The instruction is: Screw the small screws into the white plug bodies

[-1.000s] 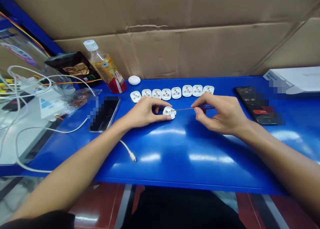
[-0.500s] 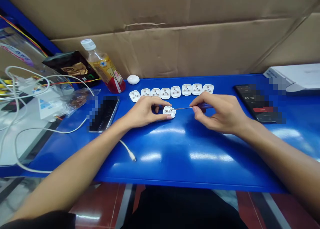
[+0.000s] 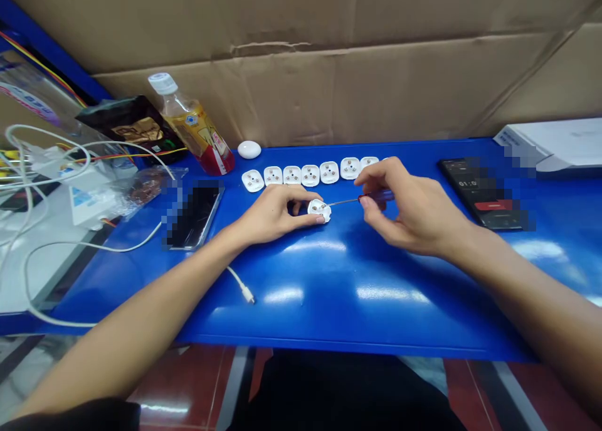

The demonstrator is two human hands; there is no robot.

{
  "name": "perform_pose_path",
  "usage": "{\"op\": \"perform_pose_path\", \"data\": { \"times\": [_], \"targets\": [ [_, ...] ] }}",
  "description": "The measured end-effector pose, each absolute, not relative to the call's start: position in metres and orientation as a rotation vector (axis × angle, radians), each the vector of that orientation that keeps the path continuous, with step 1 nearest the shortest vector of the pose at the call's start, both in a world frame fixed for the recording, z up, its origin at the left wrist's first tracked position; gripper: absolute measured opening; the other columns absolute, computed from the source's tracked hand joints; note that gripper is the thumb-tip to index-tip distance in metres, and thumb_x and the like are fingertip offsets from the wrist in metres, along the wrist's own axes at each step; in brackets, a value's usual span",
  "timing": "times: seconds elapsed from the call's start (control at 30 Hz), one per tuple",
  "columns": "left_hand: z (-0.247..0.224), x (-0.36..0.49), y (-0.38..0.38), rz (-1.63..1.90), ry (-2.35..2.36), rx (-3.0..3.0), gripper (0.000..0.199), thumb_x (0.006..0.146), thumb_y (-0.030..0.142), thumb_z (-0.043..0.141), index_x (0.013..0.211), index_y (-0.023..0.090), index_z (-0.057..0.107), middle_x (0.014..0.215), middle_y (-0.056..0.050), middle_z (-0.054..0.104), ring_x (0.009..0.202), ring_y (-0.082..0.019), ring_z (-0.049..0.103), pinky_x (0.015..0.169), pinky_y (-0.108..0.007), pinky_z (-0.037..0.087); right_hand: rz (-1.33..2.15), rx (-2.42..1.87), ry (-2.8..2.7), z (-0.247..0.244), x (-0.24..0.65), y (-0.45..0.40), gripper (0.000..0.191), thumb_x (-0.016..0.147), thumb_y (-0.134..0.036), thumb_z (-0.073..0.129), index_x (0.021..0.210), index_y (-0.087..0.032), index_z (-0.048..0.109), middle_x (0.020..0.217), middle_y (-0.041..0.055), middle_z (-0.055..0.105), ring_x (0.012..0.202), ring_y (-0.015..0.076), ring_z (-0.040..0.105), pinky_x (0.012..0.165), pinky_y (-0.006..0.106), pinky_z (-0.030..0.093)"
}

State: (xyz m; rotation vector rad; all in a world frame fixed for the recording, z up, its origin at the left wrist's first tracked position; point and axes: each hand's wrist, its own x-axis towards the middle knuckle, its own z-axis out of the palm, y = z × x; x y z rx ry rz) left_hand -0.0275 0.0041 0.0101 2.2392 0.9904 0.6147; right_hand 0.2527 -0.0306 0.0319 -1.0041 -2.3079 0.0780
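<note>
Between the thumb and forefinger of my left hand (image 3: 281, 212) is a small white plastic plug housing (image 3: 319, 209) with metal screw parts inside. My right hand (image 3: 408, 210) pinches the handle of a screwdriver (image 3: 345, 201), whose thin shaft points left. Its tip meets the right side of the housing; the exact contact is too small to make out. Behind my hands stretches a row of several similar white plug housings (image 3: 310, 175), open side up. My right fingers cover the right end of that row.
A smooth white oval object (image 3: 249, 149) lies beside a drink bottle (image 3: 200, 130). One phone (image 3: 195, 218) rests at left, another phone (image 3: 480, 194) at right, near a white box (image 3: 555, 143). A white cable (image 3: 244, 290) crosses the blue table (image 3: 329, 318). Cardboard (image 3: 329, 61) stands behind.
My right fingers have shifted on the screwdriver handle, the forefinger lifting and hiding more of the row's right end. My left hand holds the housing in nearly the same place.
</note>
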Motion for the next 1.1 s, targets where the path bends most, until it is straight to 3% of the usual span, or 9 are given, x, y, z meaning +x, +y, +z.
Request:
{"op": "perform_pose_path", "data": {
  "times": [0.1, 0.27, 0.37, 0.5, 0.63, 0.77, 0.9, 1.03, 1.1],
  "targets": [
    [0.0098, -0.0266, 0.0029, 0.623, 0.972, 2.238, 0.037, 0.094, 0.050, 0.082, 0.116, 0.021, 0.085, 0.077, 0.001, 0.067, 0.069, -0.014, 0.052, 0.068, -0.028, 0.038, 0.008, -1.090, -2.270, 0.0323, 0.2501, -0.0322, 0.020, 0.103, -0.029, 0.059, 0.121, -0.021, 0.060, 0.088, 0.0054, 0.079, 0.065, 0.0234, 0.074, 0.053, 0.030, 0.044],
    [0.0098, -0.0253, 0.0014, 0.606, 0.982, 2.251, 0.037, 0.095, 0.052, 0.080, 0.116, 0.022, 0.085, 0.081, 0.000, 0.071, 0.069, -0.014, 0.053, 0.068, -0.029, 0.039, 0.074, -1.012, -2.250, 0.0342, 0.2485, -0.0330, 0.021, 0.100, -0.021, 0.060, 0.120, -0.020, 0.059, 0.100, 0.0093, 0.080, 0.078, 0.0226, 0.078, 0.062, 0.031, 0.053],
    [0.0089, -0.0255, 0.0012, 0.611, 0.976, 2.258, 0.039, 0.094, 0.052, 0.081, 0.119, 0.023, 0.085, 0.086, -0.001, 0.074, 0.072, -0.015, 0.055, 0.069, -0.029, 0.040, -0.054, -1.077, -2.213, 0.0348, 0.2485, -0.0327, 0.014, 0.102, -0.030, 0.064, 0.113, -0.021, 0.063, 0.079, 0.0028, 0.077, 0.058, 0.0203, 0.070, 0.052, 0.031, 0.042],
    [0.0071, -0.0267, 0.0016, 0.596, 0.991, 2.238, 0.044, 0.094, 0.053, 0.081, 0.125, 0.022, 0.084, 0.089, -0.002, 0.075, 0.075, -0.016, 0.058, 0.071, -0.029, 0.041, 0.044, -1.031, -2.252, 0.0344, 0.2497, -0.0320, 0.015, 0.098, -0.026, 0.062, 0.113, -0.022, 0.063, 0.091, 0.0054, 0.080, 0.070, 0.0211, 0.075, 0.060, 0.031, 0.050],
    [0.0068, -0.0271, 0.0019, 0.600, 0.991, 2.234, 0.046, 0.094, 0.053, 0.081, 0.128, 0.022, 0.083, 0.086, -0.002, 0.073, 0.073, -0.016, 0.057, 0.071, -0.029, 0.041, -0.071, -1.113, -2.220, 0.0336, 0.2503, -0.0312, 0.011, 0.101, -0.033, 0.061, 0.106, -0.023, 0.065, 0.074, 0.0011, 0.074, 0.057, 0.0202, 0.068, 0.054, 0.031, 0.043],
    [0.0080, -0.0264, 0.0016, 0.594, 0.984, 2.227, 0.047, 0.093, 0.054, 0.082, 0.126, 0.021, 0.083, 0.085, -0.002, 0.072, 0.072, -0.016, 0.056, 0.070, -0.029, 0.041, 0.075, -1.051, -2.233, 0.0349, 0.2505, -0.0304, 0.013, 0.098, -0.024, 0.062, 0.110, -0.022, 0.063, 0.091, 0.0057, 0.080, 0.072, 0.0212, 0.076, 0.062, 0.030, 0.050],
    [0.0091, -0.0254, 0.0011, 0.615, 0.975, 2.227, 0.045, 0.093, 0.051, 0.082, 0.127, 0.021, 0.083, 0.081, -0.001, 0.070, 0.069, -0.015, 0.053, 0.069, -0.029, 0.039, -0.015, -1.093, -2.222, 0.0354, 0.2506, -0.0305, 0.007, 0.100, -0.029, 0.064, 0.104, -0.024, 0.064, 0.072, -0.0003, 0.075, 0.058, 0.0189, 0.070, 0.055, 0.030, 0.044],
    [0.0100, -0.0249, 0.0006, 0.603, 0.982, 2.231, 0.043, 0.094, 0.051, 0.082, 0.124, 0.020, 0.084, 0.082, 0.000, 0.070, 0.068, -0.014, 0.051, 0.068, -0.028, 0.037, 0.039, -1.065, -2.248, 0.0344, 0.2504, -0.0308, 0.016, 0.095, -0.028, 0.066, 0.110, -0.025, 0.064, 0.091, 0.0037, 0.081, 0.071, 0.0218, 0.076, 0.061, 0.032, 0.051],
    [0.0100, -0.0250, 0.0003, 0.602, 0.980, 2.231, 0.044, 0.094, 0.051, 0.082, 0.125, 0.020, 0.084, 0.082, 0.000, 0.070, 0.069, -0.014, 0.051, 0.068, -0.029, 0.037, -0.005, -1.098, -2.229, 0.0339, 0.2505, -0.0306, 0.012, 0.097, -0.031, 0.066, 0.107, -0.025, 0.065, 0.080, 0.0013, 0.078, 0.063, 0.0207, 0.073, 0.057, 0.031, 0.048]
  ]
}}
